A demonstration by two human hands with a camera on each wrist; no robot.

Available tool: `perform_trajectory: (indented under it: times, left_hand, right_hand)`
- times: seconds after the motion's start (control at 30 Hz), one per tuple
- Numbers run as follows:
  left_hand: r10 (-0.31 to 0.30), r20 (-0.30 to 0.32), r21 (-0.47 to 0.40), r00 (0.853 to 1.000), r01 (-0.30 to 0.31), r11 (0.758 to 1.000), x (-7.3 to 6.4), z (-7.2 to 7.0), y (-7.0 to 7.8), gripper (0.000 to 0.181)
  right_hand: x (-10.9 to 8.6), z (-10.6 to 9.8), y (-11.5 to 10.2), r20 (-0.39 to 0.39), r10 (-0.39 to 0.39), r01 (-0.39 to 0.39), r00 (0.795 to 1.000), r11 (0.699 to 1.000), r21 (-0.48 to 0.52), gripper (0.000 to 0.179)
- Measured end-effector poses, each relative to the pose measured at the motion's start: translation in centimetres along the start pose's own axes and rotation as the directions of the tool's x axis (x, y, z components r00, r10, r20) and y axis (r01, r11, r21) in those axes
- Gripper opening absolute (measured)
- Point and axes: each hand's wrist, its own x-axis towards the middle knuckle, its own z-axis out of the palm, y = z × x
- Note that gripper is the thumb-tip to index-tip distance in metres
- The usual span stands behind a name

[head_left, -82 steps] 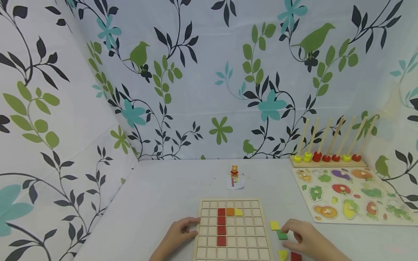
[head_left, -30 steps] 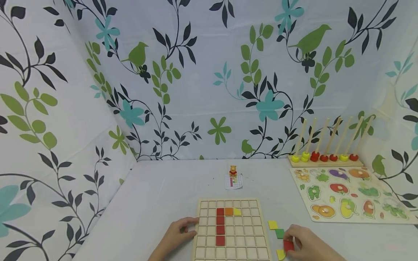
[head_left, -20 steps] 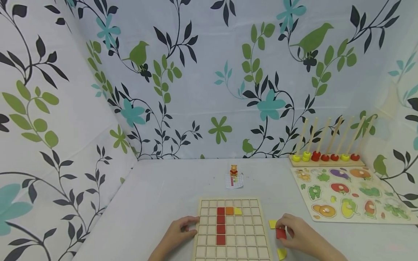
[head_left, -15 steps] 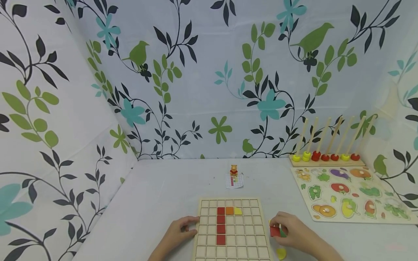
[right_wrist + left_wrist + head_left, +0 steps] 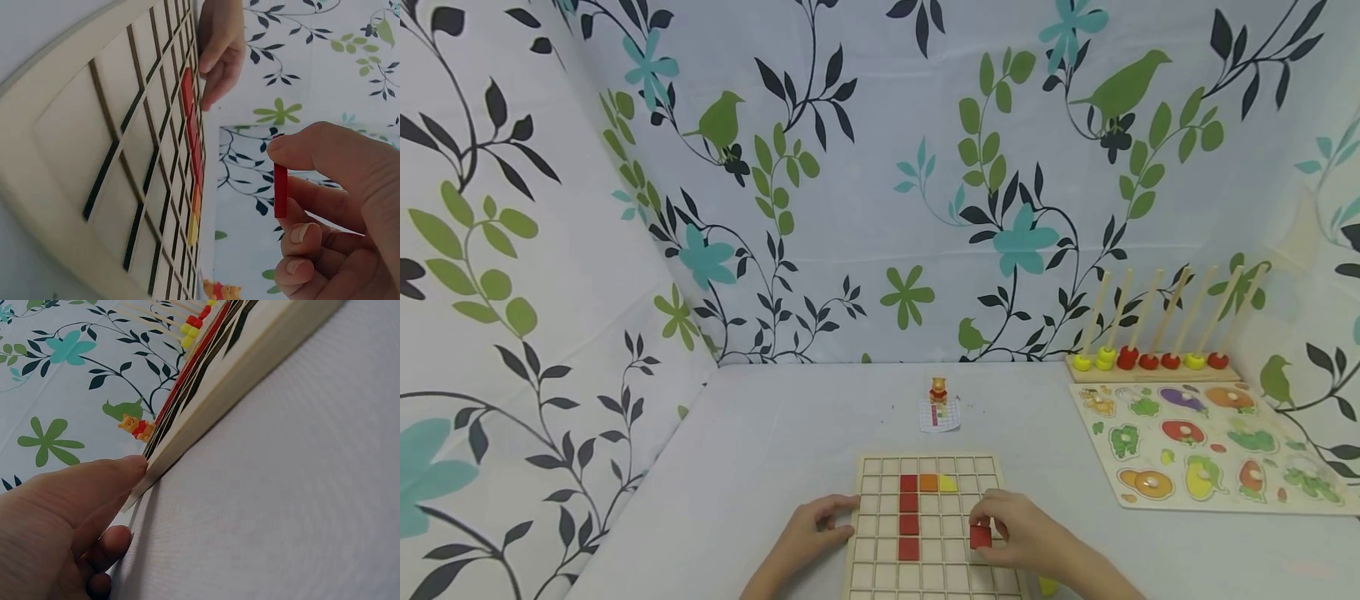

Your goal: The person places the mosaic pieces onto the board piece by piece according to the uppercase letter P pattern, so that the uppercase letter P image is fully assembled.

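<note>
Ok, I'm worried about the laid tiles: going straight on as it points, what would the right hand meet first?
Probably the wooden grid board, at bare cells short of the red tile column; how high the right hand hovers is unclear.

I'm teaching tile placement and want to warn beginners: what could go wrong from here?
The red square tile, pinched in the right hand above the wooden grid board, could slip and drop. That hand covers part of the board in the head view, so the tile might land crooked. The left hand, touching the board's edge, could nudge it.
</note>
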Motion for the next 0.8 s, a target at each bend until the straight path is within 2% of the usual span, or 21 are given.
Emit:
perform_trajectory:
  times: [0.07,0.23,0.3,0.43,0.57,0.7,0.8]
  left_hand:
    - [0.002,-0.002,-0.003,1.000,-0.002,1.000,-0.1,-0.1,0.7,0.035]
    - [0.002,0.000,0.007,1.000,-0.002,1.000,-0.5,-0.5,3.5,0.032]
    - [0.000,0.003,0.007,1.000,0.000,1.000,-0.6,-0.6,3.8,0.032]
    - [0.021,0.003,0.011,1.000,-0.021,1.000,-0.3,-0.4,2.5,0.032]
    - [0.031,-0.001,0.017,1.000,-0.031,0.999,0.1,-0.1,0.5,0.034]
    - [0.040,-0.003,-0.002,0.999,-0.040,0.999,0.2,0.0,-0.2,0.035]
    - [0.031,0.003,-0.002,1.000,-0.031,1.000,0.1,0.0,-0.2,0.036]
  right_hand:
    - [0.8,0.4,-0.5,0.004,0.020,-0.020,1.000,1.000,0.005,0.017]
    - [2.4,1.4,-1.4,0.022,0.057,-0.057,0.998,0.998,0.001,0.017]
    - [3.0,1.8,-1.7,0.048,0.083,-0.083,0.995,0.996,0.010,0.016]
    - [4.0,2.9,-2.2,0.101,0.124,-0.127,0.987,0.991,0.028,0.015]
    - [4.7,4.1,-2.4,0.125,0.109,-0.111,0.986,0.994,0.013,0.014]
    - [5.0,5.6,-2.4,0.148,0.057,-0.057,0.987,0.998,-0.007,0.012]
    - [5.0,6.6,-2.2,0.173,0.070,-0.067,0.982,0.998,-0.019,0.010]
